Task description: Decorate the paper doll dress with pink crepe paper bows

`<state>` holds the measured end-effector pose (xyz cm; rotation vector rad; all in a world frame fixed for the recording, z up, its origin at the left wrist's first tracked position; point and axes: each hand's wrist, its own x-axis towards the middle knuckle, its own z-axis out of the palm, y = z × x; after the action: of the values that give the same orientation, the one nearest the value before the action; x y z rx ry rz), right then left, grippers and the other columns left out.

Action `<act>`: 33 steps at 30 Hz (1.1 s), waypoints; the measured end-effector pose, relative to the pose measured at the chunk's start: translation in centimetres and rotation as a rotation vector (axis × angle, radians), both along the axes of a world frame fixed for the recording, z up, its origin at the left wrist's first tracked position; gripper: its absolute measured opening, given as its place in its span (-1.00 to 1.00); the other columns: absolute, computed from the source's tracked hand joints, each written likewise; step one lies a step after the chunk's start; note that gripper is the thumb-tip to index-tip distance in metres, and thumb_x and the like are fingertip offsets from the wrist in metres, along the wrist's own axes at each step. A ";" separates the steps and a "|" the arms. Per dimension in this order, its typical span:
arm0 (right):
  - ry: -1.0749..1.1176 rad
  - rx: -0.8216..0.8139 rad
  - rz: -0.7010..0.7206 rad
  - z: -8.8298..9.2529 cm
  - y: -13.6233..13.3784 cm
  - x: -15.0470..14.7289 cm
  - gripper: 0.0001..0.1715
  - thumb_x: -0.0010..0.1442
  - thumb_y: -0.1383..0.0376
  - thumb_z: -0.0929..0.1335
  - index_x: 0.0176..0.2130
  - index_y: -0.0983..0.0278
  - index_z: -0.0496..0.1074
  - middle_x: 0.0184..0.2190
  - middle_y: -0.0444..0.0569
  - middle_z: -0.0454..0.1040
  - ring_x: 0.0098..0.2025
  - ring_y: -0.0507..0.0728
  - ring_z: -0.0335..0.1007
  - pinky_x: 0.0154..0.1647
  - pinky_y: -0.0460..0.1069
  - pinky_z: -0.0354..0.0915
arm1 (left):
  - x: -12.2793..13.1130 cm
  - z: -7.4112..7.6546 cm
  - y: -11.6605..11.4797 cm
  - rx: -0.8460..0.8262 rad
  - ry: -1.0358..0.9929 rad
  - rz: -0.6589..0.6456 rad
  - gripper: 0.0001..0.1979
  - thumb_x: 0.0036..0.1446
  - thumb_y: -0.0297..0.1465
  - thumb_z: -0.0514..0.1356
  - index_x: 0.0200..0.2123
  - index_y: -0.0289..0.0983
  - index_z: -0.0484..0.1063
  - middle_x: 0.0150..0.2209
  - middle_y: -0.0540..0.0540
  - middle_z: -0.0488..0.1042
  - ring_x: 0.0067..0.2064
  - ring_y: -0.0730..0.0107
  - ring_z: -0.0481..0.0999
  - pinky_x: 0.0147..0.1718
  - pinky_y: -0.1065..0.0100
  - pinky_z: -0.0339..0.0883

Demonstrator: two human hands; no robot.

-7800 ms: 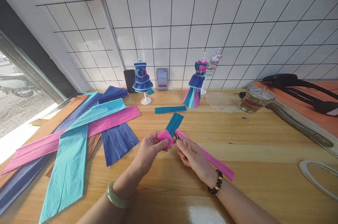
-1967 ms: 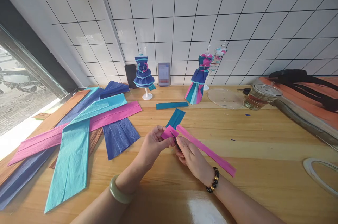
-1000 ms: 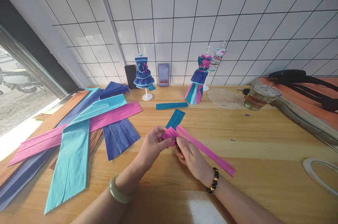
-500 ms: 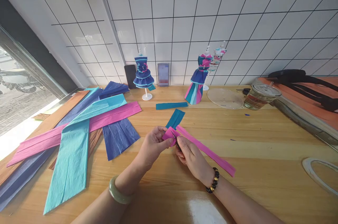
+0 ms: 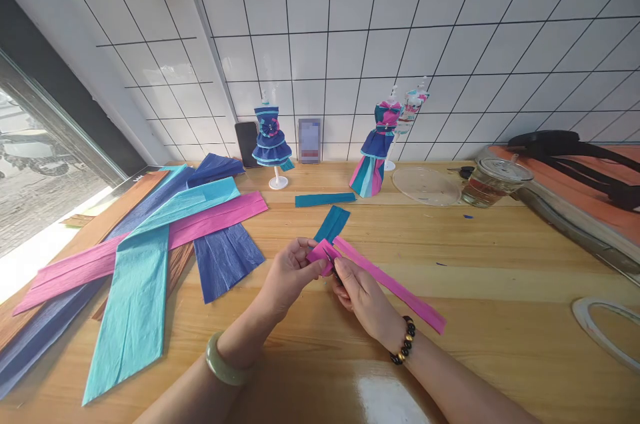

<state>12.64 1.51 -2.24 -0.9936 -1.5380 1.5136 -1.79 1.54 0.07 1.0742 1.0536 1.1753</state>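
Observation:
My left hand (image 5: 293, 272) pinches a small folded piece of pink crepe paper (image 5: 320, 251) between thumb and fingers. In my right hand (image 5: 357, 291) is a pair of small dark scissors (image 5: 330, 257), its blades lying across the pink piece and its handles mostly hidden by my fingers. A long pink strip (image 5: 395, 287) runs on the table from near the hands toward the lower right. Just beyond my hands lies a teal piece (image 5: 332, 225), and behind it a narrow teal strip (image 5: 325, 200).
Crepe paper sheets (image 5: 145, 291) in turquoise, pink, blue and brown overlap on the left. Small dress forms in paper dresses (image 5: 270, 137) (image 5: 377, 144) stand by the tiled wall, near two phones (image 5: 309, 142). A clear plastic disc (image 5: 425, 186) and a lidded cup (image 5: 495, 183) sit at back right.
Both hands stay almost in the same place. The scissor blades have shifted only slightly on the pink piece.

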 end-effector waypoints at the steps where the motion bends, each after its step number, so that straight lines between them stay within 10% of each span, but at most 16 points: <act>1: -0.002 0.005 0.001 0.0 0.0 0.0 -0.52 0.25 -0.02 0.07 -0.54 0.24 0.05 -0.66 -0.27 -0.04 -0.65 -0.06 -0.12 -0.68 -0.15 -0.09 | 0.0 0.0 0.0 0.001 -0.001 0.000 -0.75 -0.13 -0.36 0.30 -0.36 -0.28 0.33 -0.49 0.00 0.47 -0.43 0.42 0.44 -0.42 0.41 0.25; 33: -0.011 0.006 0.013 0.3 0.0 0.1 -0.55 0.27 0.02 0.06 -0.50 0.24 0.07 -0.65 -0.27 -0.02 -0.64 -0.07 -0.12 -0.66 -0.14 -0.08 | 0.0 0.0 0.0 0.004 0.000 -0.012 -0.78 -0.08 -0.43 0.27 -0.34 -0.32 0.32 -0.45 -0.01 0.46 -0.42 0.48 0.40 -0.41 0.42 0.25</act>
<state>12.70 1.48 -1.95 -0.9919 -1.5587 1.5140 -1.80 1.50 0.07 1.0824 1.0440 1.1689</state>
